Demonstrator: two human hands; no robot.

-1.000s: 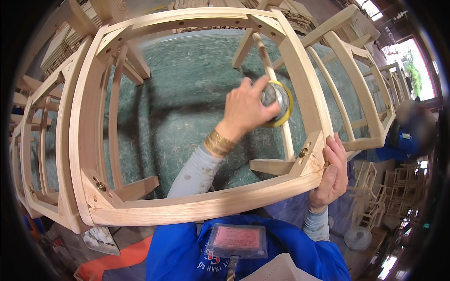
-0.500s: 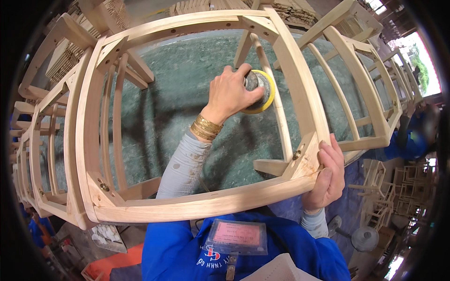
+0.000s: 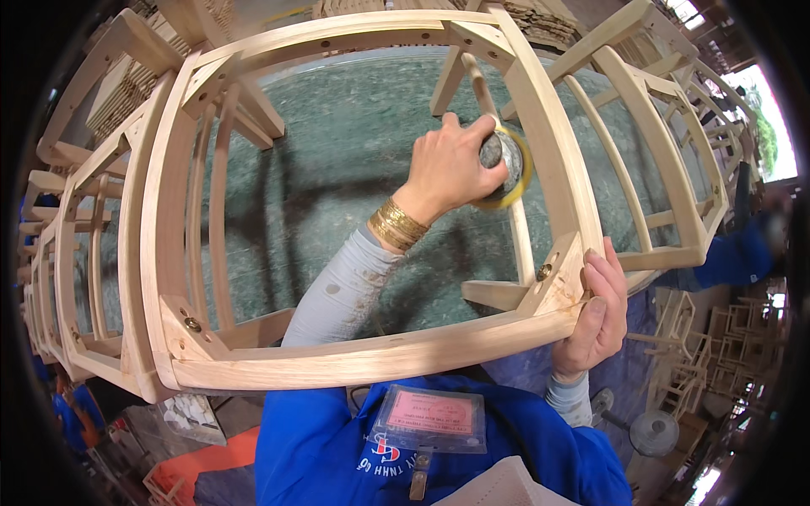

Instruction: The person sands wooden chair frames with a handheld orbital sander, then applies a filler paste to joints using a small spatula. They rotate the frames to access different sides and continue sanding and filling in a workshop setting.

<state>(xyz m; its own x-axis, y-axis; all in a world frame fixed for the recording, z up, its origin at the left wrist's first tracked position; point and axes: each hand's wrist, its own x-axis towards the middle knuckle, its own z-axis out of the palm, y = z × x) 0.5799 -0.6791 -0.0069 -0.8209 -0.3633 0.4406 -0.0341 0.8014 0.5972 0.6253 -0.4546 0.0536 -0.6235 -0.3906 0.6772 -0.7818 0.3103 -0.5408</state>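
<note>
A pale wooden chair frame [image 3: 380,361] stands on the green worktop in front of me, and I look down through its open seat. My left hand [image 3: 451,160] reaches up inside the frame, its fingers wrapped round a round palm sander [image 3: 510,160] with a yellow-edged disc. The disc is tilted on edge near the inner side of the right rail [image 3: 553,152] and a thin stretcher; whether it touches either I cannot tell. At the near right corner, my right hand [image 3: 597,308] grips the frame, thumb on the near rail and fingers round the outside.
More chair frames stand close by on the left [image 3: 89,337] and right [image 3: 658,152]. The green worktop [image 3: 337,169] runs beneath them. Stacked wood pieces [image 3: 540,25] lie beyond. A person in blue [image 3: 738,253] is at the far right, and a round grey fan-like object [image 3: 654,432] is at lower right.
My left hand has moved the sander to the right, closer to the right rail. The chair frame appears shifted slightly right and up in view, with my right hand still on its corner.
</note>
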